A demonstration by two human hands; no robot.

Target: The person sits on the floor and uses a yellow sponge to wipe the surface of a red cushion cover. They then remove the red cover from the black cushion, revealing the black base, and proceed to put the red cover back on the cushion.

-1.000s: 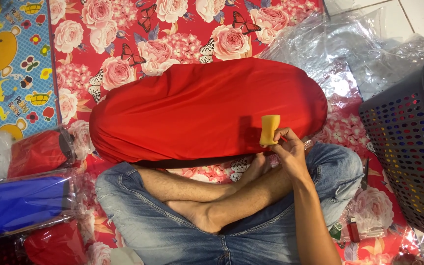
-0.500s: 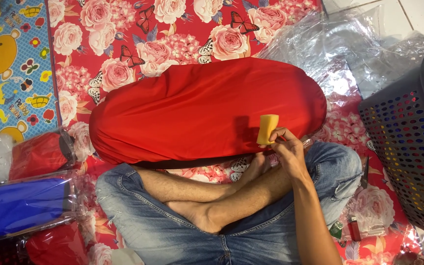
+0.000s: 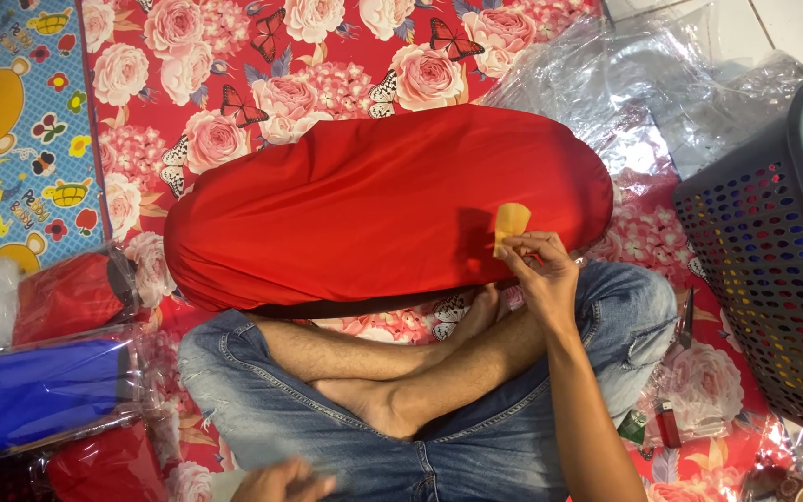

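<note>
A large red fabric piece (image 3: pixel 364 200) lies folded in an oval across my knees on a red floral mat. My right hand (image 3: pixel 543 271) pinches a small yellow tag (image 3: pixel 510 223) at the fabric's lower right edge. My left hand (image 3: pixel 281 482) shows at the bottom edge by my left thigh, blurred; I cannot tell if it holds anything. My crossed bare legs in cut-off jeans (image 3: pixel 401 409) fill the foreground.
A grey perforated laundry basket (image 3: pixel 773 251) stands at the right. Crumpled clear plastic (image 3: pixel 643 84) lies behind the fabric. Bagged red and blue fabric packs (image 3: pixel 44 390) sit at the left. A red lighter (image 3: pixel 668 423) lies by my right knee.
The right hand with the yellow tag stays almost in place. My left hand has come into view at the bottom edge.
</note>
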